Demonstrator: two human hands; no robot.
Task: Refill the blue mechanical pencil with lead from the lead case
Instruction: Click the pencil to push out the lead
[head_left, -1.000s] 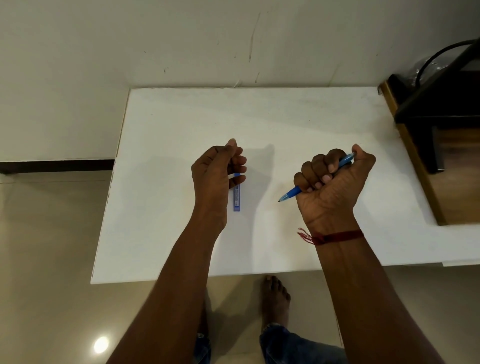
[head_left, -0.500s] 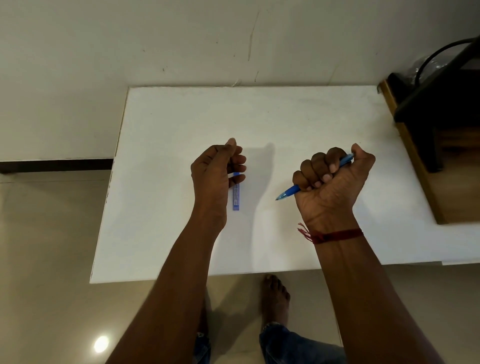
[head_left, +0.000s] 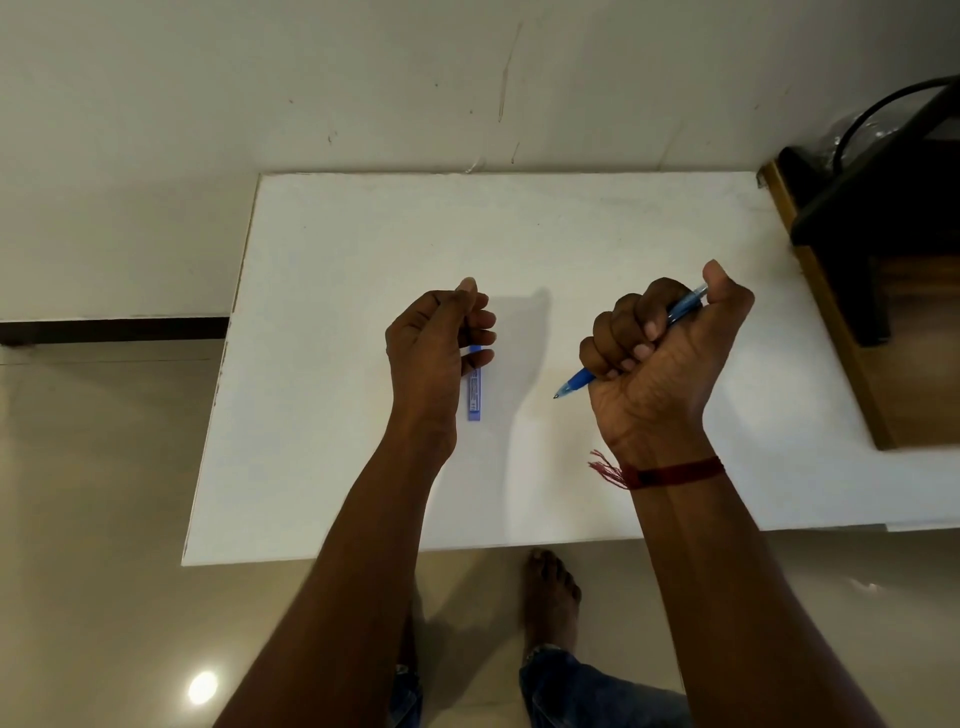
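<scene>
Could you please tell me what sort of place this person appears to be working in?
Probably a room in a home: a plain white table stands against a scuffed painted wall, over a glossy tiled floor, with wooden furniture alongside.

Blue mechanical pencil, translucent blue barrel, darker blue toward the tip. Lead case light blue-violet with a pale printed label strip down its length. Tabletop plain white. Wrist thread dark red, frayed tassel at one end. Side furniture brown wood edge, black top. Floor glossy beige tile. Wall off-white, few dark scuffs.
</scene>
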